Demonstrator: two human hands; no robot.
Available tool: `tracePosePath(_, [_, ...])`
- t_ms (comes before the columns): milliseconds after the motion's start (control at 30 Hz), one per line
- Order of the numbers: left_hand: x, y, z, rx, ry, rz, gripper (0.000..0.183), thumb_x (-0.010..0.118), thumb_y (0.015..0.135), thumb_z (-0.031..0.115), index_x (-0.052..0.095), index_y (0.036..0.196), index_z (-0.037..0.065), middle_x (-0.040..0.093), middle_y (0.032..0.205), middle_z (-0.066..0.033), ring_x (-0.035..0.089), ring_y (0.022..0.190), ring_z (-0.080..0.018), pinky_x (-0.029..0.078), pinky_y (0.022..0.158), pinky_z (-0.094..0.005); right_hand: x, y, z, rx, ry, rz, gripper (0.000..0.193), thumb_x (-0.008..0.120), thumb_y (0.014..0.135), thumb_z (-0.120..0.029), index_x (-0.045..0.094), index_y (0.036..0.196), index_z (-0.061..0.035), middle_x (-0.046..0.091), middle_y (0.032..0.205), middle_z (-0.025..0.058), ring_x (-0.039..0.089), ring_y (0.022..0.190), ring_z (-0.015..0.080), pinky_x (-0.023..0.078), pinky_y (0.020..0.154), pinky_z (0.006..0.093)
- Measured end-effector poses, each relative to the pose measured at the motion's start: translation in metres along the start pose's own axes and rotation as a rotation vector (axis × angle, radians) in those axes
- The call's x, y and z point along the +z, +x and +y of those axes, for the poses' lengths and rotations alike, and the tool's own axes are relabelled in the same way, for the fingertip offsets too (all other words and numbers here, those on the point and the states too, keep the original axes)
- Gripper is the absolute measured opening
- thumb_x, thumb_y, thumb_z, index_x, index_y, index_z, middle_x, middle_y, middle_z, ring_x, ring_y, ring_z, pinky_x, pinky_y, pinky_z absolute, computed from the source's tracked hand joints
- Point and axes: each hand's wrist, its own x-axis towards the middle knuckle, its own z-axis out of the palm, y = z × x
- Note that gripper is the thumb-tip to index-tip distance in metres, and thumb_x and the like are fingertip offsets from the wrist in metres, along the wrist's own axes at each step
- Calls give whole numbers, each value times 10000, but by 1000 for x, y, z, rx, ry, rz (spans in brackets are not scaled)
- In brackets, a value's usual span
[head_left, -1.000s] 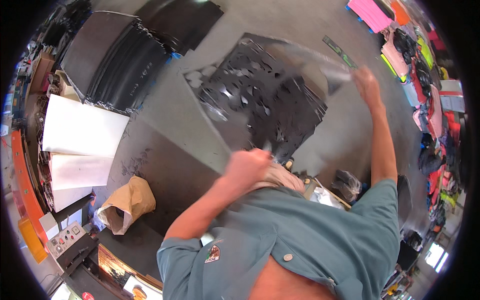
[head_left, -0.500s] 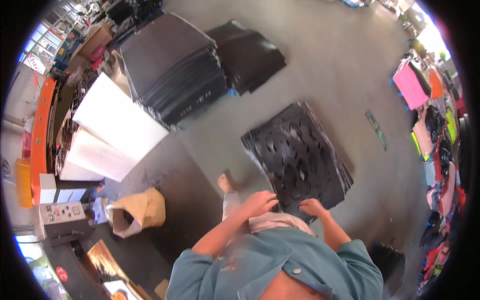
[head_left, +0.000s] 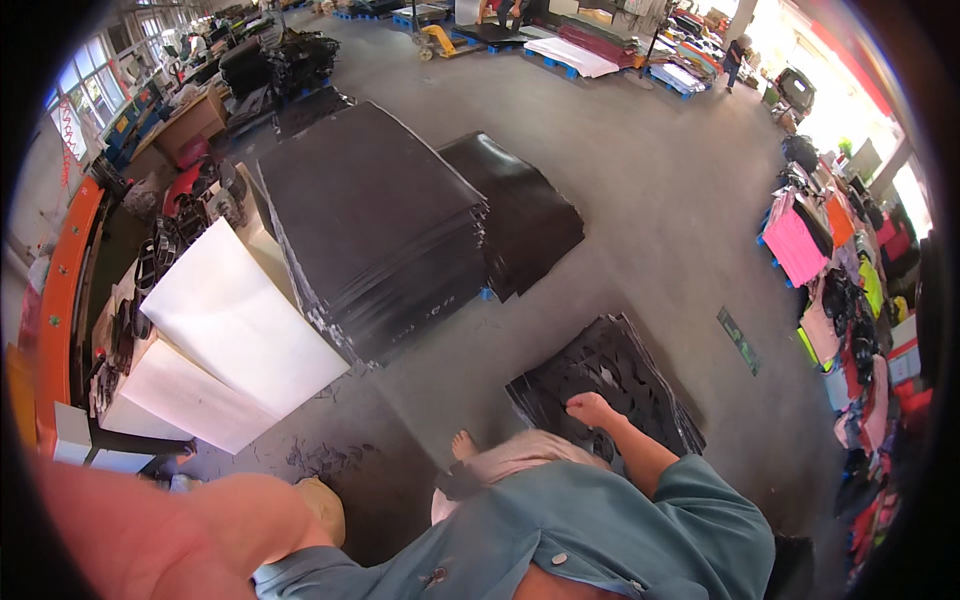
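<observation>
My left arm is raised close to the camera at the lower left, and my left hand (head_left: pixel 125 530) is a large reddish blur with its fingers not discernible. My right hand (head_left: pixel 588 408) is curled into a loose fist, with nothing seen sticking out of it. It hovers over a stack of black sheets (head_left: pixel 630 368) on the floor, whose top carries many curved cut-outs or loose cut pieces. Part of that stack is hidden behind my right forearm and my body.
Ahead to the left stands a tall stack of large black sheets (head_left: pixel 375 190), with more black sheets (head_left: pixel 530 205) beside it. White boards (head_left: pixel 245 310) lean at the left. A paper sack (head_left: pixel 322 505) is partly behind my arm. Piles of coloured material (head_left: pixel 800 250) line the right; a distant person (head_left: pixel 735 62) stands far back.
My left hand has come up from my waist toward the camera and is now blurred. My right hand has shifted slightly left over the cut sheets. The view has tilted up, showing more background.
</observation>
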Motion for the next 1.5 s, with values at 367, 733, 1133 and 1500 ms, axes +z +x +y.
tracePosePath(367, [40, -4, -204, -35, 109, -111, 413, 742, 967, 159, 677, 1331, -25, 726, 1239, -171, 680, 1130, -324, 535, 993, -454, 14, 191, -65, -514, -812, -317, 185, 628, 936, -292, 770, 910, -176, 750, 997, 61, 734, 965, 315, 624, 826, 457])
tracePosePath(733, [106, -30, -399, -59, 362, -16, 410, 705, 996, 127, 648, 1380, -7, 705, 1295, -159, 653, 1192, -326, 508, 1039, -461, -102, 434, -349, -611, -108, 48, 164, 644, 950, -89, 642, 794, -36, 650, 778, 204, 681, 711, 347, 508, 626, 464])
tracePosePath(1133, [271, -309, -642, -1027, 380, -449, 448, 704, 1009, 96, 615, 1442, 23, 664, 1417, -185, 613, 1308, -352, 475, 1121, -510, -134, 782, -528, -827, -100, 342, 357, 735, 943, -105, 642, 1275, -14, 643, 1228, 183, 639, 1114, 403, 560, 947, 487])
tracePosePath(1500, [303, -577, -664, -1260, 805, -978, 941, 722, 958, 491, 309, 1662, 24, 186, 1729, -339, 125, 1608, -563, 103, 1289, -691, -91, 1053, -669, -973, -346, 450, 634, 754, 963, -372, 590, 1424, 29, 490, 1537, 260, 447, 1443, 468, 354, 1195, 629])
